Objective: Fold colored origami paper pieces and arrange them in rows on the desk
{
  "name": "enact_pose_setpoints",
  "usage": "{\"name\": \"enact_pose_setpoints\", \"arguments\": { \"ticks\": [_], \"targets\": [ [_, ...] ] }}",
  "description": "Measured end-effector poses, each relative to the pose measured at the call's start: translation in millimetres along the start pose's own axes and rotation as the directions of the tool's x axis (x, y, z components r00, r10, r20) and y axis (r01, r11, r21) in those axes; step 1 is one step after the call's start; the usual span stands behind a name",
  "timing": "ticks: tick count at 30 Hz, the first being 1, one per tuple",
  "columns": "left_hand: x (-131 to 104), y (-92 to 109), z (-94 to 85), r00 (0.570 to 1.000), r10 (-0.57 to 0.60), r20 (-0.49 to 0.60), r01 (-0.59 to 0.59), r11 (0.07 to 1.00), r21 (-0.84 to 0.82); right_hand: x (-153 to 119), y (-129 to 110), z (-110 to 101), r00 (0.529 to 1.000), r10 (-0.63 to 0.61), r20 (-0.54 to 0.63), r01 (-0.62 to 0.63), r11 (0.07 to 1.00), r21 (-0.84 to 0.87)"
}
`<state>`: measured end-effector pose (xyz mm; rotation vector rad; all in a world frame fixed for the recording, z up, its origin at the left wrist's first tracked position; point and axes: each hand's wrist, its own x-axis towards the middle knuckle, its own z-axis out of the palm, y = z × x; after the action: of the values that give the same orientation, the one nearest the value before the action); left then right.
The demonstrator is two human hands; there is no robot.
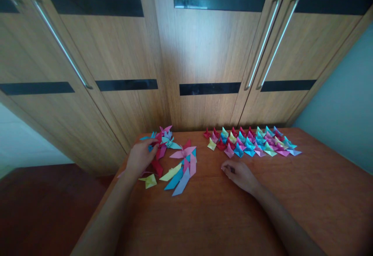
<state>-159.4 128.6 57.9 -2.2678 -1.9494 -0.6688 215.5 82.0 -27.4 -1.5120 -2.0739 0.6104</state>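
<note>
Paper pile (168,141), left of centre, lay just right of my left hand (141,156), pinch unclear; my right hand (239,175), curled closed right of centre, sat farther off.

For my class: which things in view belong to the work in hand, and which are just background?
In the work:
- left hand, fingers at the colourful paper pile
- loose folded strips beside it
- rows of folded paper shapes
- right hand, resting nearby, fingers curled
- wooden table beneath

Background:
- wooden cabinet
- metal handles
- bluish wall
</note>
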Motion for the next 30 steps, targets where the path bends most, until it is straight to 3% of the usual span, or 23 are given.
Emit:
{"name": "enact_pose_setpoints", "arguments": {
  "ticks": [4,9,13,18,23,30],
  "targets": [
    [-1.0,-0.6,5.7,1.0,0.02,0.013,-0.021,0.997,0.074,-0.6,-0.6,-1.3,1.0,-0.011,0.01,0.011,1.0,0.0],
    [-13.8,8.8,-7.3,0.991,0.134,-0.023,-0.131,0.985,0.112,-1.1,-2.3,-2.7,1.0,0.0,0.023,0.0,1.0,-0.006],
    [-38.9,16.4,-19.8,0.985,0.168,0.032,-0.17,0.98,0.099,-1.0,-3.3,-2.7,1.0,0.003,0.028,-0.003,1.0,-0.003],
    [-80.3,7.2,-29.3,0.994,0.1,0.045,-0.105,0.985,0.134,-1.3,-5.4,-3.8,1.0,-0.004,0.025,0.004,1.0,-0.016],
    [-109.0,-10.3,-22.5,0.99,0.114,0.081,-0.125,0.982,0.14,-2.5,-6.4,-4.1,1.0,-0.002,0.031,0.002,1.0,-0.027],
    [-117.1,-12.3,-6.4,0.985,0.089,0.15,-0.117,0.976,0.184,-2.4,-4.1,-3.7,0.999,0.0,0.041,0.001,1.0,-0.013]
  ]
}}
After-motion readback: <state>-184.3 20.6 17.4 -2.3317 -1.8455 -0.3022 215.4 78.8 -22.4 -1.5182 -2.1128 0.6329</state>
